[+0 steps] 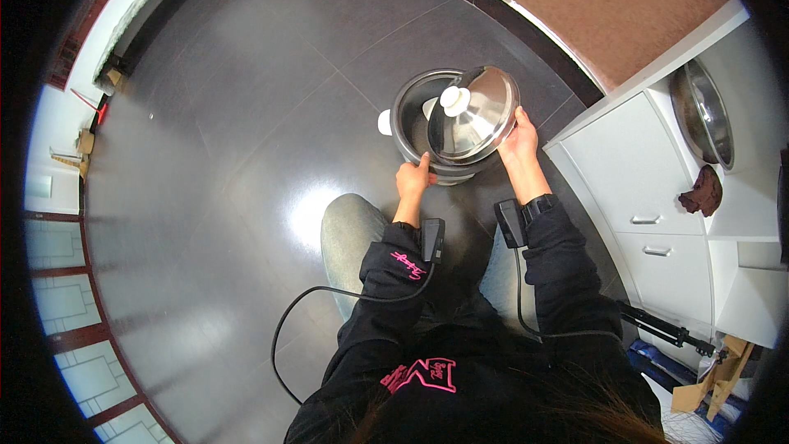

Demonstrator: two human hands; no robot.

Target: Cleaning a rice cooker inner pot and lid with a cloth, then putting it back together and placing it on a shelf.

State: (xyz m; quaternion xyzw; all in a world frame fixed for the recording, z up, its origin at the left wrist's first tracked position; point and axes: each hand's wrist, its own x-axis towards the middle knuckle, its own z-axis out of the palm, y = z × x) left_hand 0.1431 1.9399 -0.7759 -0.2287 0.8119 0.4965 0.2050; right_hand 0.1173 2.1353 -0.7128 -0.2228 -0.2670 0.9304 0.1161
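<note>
A round metal pot (402, 98) with a white side handle (384, 123) is in front of my knees. Its shiny metal lid (487, 120), topped by a white knob (455, 101), is tilted over the right part of the opening. My right hand (521, 139) grips the lid by its right edge. At the near rim of the pot is my left hand (413, 182), thumb over the edge and fingers on the outer wall. Inside the pot a small white piece (429, 108) shows, partly hidden by the lid. What the pot rests on is unclear.
A white cabinet (635, 160) stands close on the right, its shelf holding a metal bowl (703, 114) and a dark brown lump (701, 191). Below are a black tripod (669, 327) and cardboard pieces (709, 382). Black cables (283, 320) run from my wrist devices. Grey tiles (246, 105) cover the floor.
</note>
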